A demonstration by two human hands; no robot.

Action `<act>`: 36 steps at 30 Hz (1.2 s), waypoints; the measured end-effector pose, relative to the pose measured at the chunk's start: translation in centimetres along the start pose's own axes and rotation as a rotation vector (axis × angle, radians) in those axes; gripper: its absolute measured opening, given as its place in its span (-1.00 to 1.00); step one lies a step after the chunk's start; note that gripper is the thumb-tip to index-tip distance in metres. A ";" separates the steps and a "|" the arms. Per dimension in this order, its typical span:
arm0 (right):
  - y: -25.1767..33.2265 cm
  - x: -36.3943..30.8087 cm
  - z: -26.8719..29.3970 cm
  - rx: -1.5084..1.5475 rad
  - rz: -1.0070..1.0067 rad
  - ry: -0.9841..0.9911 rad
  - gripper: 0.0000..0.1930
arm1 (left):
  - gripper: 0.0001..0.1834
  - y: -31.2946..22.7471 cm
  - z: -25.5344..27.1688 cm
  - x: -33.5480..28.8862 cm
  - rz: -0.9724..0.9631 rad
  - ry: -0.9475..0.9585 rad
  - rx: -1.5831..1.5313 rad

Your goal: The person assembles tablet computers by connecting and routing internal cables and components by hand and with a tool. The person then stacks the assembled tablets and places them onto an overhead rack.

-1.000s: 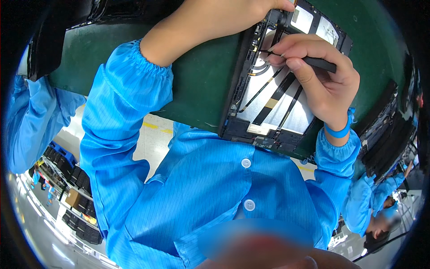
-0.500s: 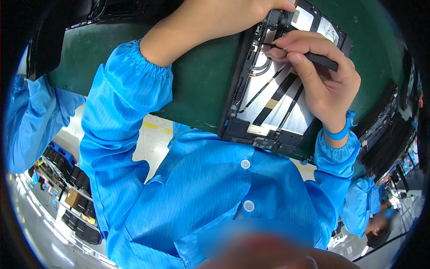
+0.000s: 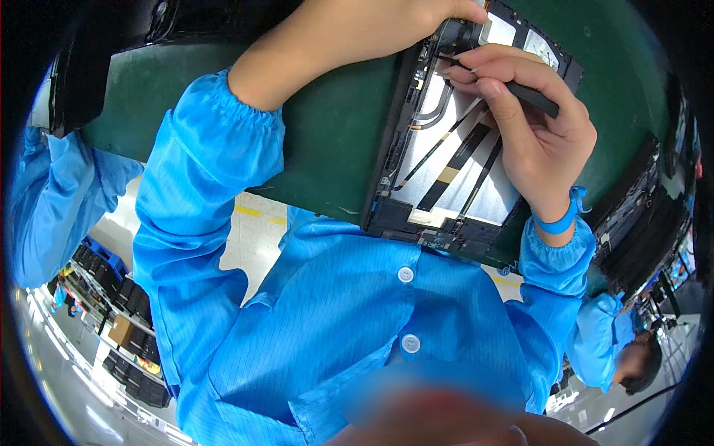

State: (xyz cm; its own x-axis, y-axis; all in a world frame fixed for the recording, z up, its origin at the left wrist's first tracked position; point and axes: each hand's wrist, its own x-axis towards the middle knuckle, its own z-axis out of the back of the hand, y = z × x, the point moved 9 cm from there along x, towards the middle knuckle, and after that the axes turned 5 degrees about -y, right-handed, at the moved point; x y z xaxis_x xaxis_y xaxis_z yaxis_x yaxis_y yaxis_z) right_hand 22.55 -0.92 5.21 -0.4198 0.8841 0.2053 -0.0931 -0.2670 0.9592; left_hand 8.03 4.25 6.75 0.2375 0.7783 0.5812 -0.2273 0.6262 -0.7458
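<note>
A green table (image 3: 338, 141) carries the open black-framed device (image 3: 494, 193), which lies right of the picture's middle, silver inner side up. The device's long axis runs away from the body, leaning right; its near short edge sits close to the table's front edge. Bare green opens along its left side, and another stretch lies on its right, before the dark stacked parts (image 3: 632, 230). The hands are apart. The left hand (image 3: 398, 21) reaches the device's far left part (its fingers mostly leave the view, so I cannot tell whether it grips). The right hand (image 3: 539, 130) pinches a slim black tool (image 3: 537, 99), its thin tip pointing left, toward the long left edge.
</note>
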 end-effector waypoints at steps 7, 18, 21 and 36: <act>0.0 0.0 0.0 -0.027 -0.015 0.004 -0.85 | -0.78 -1.2 -1.4 1.3 0.052 0.163 -0.025; 0.6 0.5 -0.1 -0.026 0.005 -0.100 -0.91 | -0.78 -0.3 -2.8 1.7 0.130 0.307 -0.204; 0.7 0.6 -0.2 -0.044 0.008 -0.098 -0.91 | -0.77 -0.1 -2.9 1.7 0.146 0.316 -0.213; 0.8 0.4 -0.4 -0.041 0.041 -0.016 -0.83 | -0.75 0.2 -2.4 1.5 0.141 0.280 -0.148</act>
State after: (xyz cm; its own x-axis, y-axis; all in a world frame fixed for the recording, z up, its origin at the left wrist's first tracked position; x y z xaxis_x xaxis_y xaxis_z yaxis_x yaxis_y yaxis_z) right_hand 21.93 -0.97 5.98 -0.4095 0.8780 0.2480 -0.1133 -0.3186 0.9411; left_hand 10.64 5.42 6.69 0.4683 0.8013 0.3724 -0.1422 0.4843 -0.8633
